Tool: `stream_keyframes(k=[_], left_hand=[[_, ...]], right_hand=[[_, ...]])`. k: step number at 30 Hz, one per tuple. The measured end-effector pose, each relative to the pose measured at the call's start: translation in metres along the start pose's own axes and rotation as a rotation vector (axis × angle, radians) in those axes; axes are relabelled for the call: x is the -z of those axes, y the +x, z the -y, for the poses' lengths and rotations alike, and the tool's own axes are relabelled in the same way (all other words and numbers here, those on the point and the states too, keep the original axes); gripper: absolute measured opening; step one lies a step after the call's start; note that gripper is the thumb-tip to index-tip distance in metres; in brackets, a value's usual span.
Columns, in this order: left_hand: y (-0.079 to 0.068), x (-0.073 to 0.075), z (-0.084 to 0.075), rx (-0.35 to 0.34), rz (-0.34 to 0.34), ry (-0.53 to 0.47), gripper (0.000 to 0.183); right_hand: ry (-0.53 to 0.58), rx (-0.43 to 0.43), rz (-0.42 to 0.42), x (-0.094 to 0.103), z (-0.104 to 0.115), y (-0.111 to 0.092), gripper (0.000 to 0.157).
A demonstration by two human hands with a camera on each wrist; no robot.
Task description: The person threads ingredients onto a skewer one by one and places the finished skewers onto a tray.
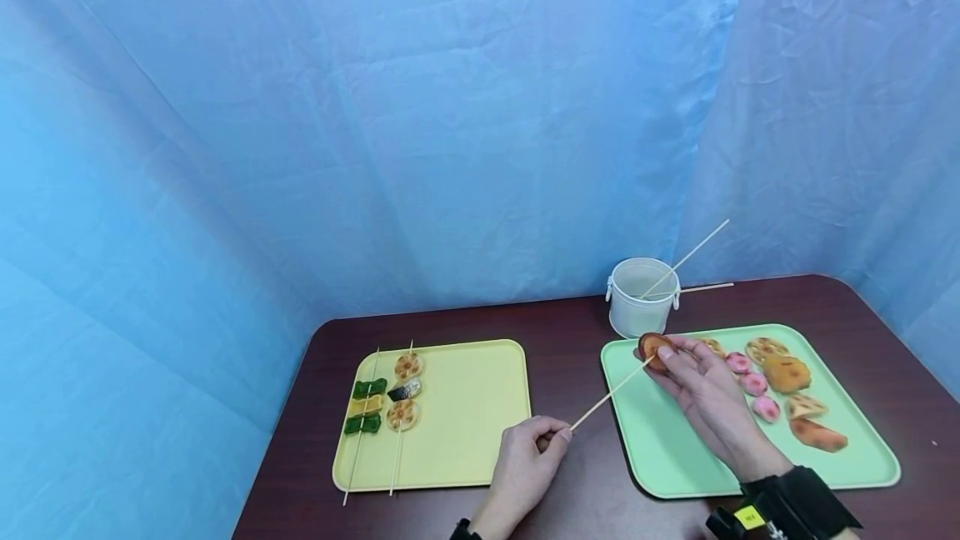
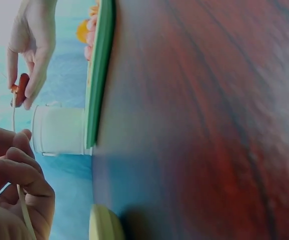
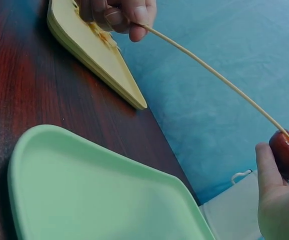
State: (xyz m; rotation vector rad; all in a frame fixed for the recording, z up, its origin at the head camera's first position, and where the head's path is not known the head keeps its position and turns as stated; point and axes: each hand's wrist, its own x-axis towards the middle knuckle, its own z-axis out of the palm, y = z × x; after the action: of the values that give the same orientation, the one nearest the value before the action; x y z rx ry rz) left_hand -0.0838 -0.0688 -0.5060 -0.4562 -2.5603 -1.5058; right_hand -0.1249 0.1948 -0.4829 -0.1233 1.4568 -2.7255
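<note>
My left hand (image 1: 527, 458) pinches a thin wooden skewer (image 1: 609, 395) near its lower part, between thumb and fingers. The stick slants up to the right, and its far end meets a glossy reddish-brown round food piece (image 3: 286, 156). That piece is held between the thumb and fingers of my right hand (image 1: 708, 397), above the left edge of the green tray (image 1: 652, 465). An orange bit shows on the piece where the skewer meets it in the right wrist view; how deep the tip goes is hidden.
On the yellow tray (image 1: 472, 415) lie two loaded skewers, one with green and yellow pieces (image 1: 366, 405), one with lotus root slices (image 1: 402, 415) and a dark-and-silver piece. Pink, yellow and orange food pieces (image 1: 787, 375) lie on the green tray. A white bucket (image 1: 637, 315) behind holds two skewers.
</note>
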Motion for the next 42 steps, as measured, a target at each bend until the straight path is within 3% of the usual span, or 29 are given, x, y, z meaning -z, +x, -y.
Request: stream_keyframes(k=[9,21,31,42], left_hand=[[0.002,-0.002,-0.007,0.031,0.022,0.002,0.012],[0.004,-0.012,-0.009,0.105,0.027,-0.106,0.011],[0.004,-0.018,-0.017,0.143,0.016,-0.165,0.011],[0.005,-0.021,-0.021,0.331,0.063,-0.396,0.014]], right_hand=[[-0.027,0.031,-0.005,-0.001,-0.003,-0.001,0.024],[-0.056,0.02,-0.053,-0.004,0.0,0.0,0.025],[-0.233,0.113,-0.069,-0.006,0.003,0.002,0.028],[-0.209,0.082,-0.049,-0.005,0.004,0.001,0.027]])
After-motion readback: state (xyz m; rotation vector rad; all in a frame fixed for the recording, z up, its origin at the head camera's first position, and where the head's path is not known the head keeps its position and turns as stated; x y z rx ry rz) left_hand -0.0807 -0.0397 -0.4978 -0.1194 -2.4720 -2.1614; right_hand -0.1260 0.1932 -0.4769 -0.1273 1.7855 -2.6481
